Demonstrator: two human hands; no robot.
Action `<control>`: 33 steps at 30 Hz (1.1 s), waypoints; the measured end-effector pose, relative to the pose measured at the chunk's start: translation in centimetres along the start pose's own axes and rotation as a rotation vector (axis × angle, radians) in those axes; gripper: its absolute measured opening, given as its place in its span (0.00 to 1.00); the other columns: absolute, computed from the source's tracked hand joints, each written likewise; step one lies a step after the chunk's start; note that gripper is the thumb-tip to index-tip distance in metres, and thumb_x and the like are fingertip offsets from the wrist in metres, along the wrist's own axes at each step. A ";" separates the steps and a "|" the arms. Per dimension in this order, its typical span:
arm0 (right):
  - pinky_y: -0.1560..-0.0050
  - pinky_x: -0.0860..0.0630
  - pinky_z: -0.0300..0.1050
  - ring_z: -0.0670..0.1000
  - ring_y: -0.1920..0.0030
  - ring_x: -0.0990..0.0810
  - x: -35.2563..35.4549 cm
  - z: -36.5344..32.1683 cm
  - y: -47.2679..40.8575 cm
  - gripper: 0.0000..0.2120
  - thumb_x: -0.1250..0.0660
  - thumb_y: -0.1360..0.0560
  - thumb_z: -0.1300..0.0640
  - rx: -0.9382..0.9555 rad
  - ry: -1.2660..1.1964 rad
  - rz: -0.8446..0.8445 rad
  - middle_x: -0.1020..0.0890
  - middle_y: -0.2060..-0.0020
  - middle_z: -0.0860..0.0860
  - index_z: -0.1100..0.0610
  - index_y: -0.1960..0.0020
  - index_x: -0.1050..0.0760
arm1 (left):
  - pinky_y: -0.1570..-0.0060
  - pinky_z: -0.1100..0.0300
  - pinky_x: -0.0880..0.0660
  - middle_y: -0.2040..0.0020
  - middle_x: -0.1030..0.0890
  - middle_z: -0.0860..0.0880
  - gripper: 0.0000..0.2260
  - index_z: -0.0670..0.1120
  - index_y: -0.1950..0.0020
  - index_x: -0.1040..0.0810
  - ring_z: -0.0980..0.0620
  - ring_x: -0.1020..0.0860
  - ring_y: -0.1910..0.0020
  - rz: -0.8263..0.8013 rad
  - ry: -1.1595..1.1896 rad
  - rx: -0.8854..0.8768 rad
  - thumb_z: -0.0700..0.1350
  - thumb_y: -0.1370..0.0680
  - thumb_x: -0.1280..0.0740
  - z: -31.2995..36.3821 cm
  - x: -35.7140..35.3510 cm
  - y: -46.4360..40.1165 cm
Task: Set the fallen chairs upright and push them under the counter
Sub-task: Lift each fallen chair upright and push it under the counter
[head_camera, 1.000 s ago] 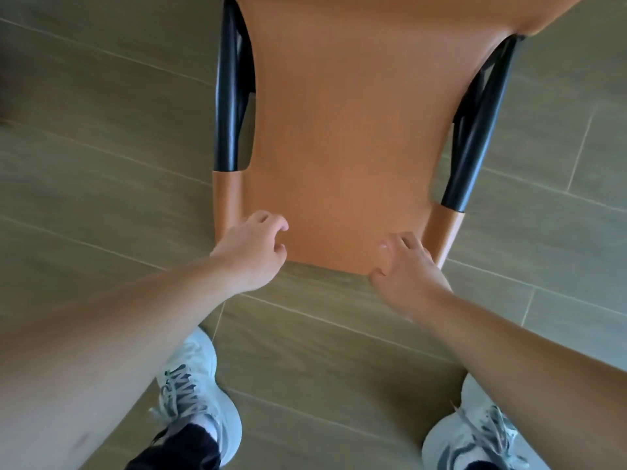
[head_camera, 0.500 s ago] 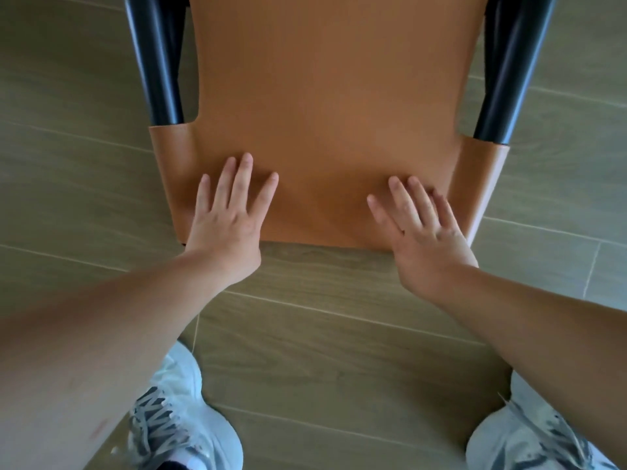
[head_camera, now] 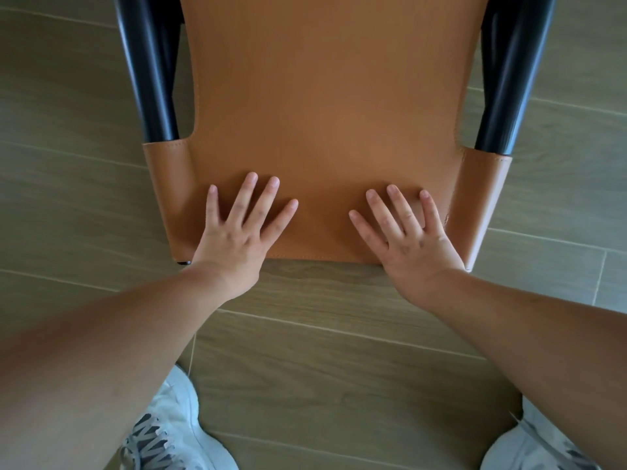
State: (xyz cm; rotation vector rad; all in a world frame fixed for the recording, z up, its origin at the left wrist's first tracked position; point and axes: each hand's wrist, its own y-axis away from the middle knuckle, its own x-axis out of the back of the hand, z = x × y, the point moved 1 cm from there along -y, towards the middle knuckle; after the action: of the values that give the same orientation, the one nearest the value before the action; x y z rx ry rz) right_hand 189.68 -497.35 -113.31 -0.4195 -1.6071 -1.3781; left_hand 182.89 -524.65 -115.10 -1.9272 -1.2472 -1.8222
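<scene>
Both grips spread flat, fingers straight: left hand (head_camera: 234,239) and right hand (head_camera: 412,245) press the chair (head_camera: 325,106) back's 6 o'clock edge.

floor (head_camera: 339,368): wood-look tiles | white sneakers (head_camera: 176,432): bottom corners, grey laces

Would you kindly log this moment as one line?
left hand: flat on chair back | right hand: flat on chair back | nothing gripped
</scene>
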 end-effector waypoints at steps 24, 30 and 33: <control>0.28 0.56 0.69 0.63 0.24 0.69 13.6 3.0 7.3 0.50 0.40 0.25 0.62 0.038 -0.033 -0.107 0.74 0.27 0.58 0.51 0.30 0.83 | 0.32 0.30 0.41 0.23 0.73 0.46 0.54 0.58 0.26 0.76 0.40 0.66 0.23 -0.153 0.110 -0.009 0.38 0.29 0.32 -4.3 14.5 3.9; 0.26 0.51 0.67 0.62 0.23 0.66 21.7 5.4 10.6 0.51 0.37 0.26 0.63 0.049 -0.054 -0.131 0.72 0.25 0.56 0.48 0.26 0.77 | 0.30 0.34 0.41 0.23 0.72 0.47 0.52 0.60 0.28 0.78 0.40 0.64 0.22 -0.145 0.143 -0.029 0.36 0.28 0.36 -7.4 22.7 5.3; 0.25 0.48 0.66 0.61 0.23 0.65 26.4 7.0 12.1 0.52 0.37 0.27 0.65 0.054 -0.070 -0.143 0.70 0.24 0.55 0.48 0.25 0.76 | 0.30 0.36 0.40 0.22 0.70 0.49 0.51 0.62 0.29 0.78 0.41 0.63 0.22 -0.135 0.170 -0.044 0.35 0.28 0.39 -9.4 27.2 5.8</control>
State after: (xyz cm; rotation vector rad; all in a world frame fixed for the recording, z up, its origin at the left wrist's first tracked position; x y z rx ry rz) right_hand 182.74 -495.39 -84.36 -0.3295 -1.7565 -1.4357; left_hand 176.71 -522.93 -86.41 -1.7039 -1.3188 -2.0471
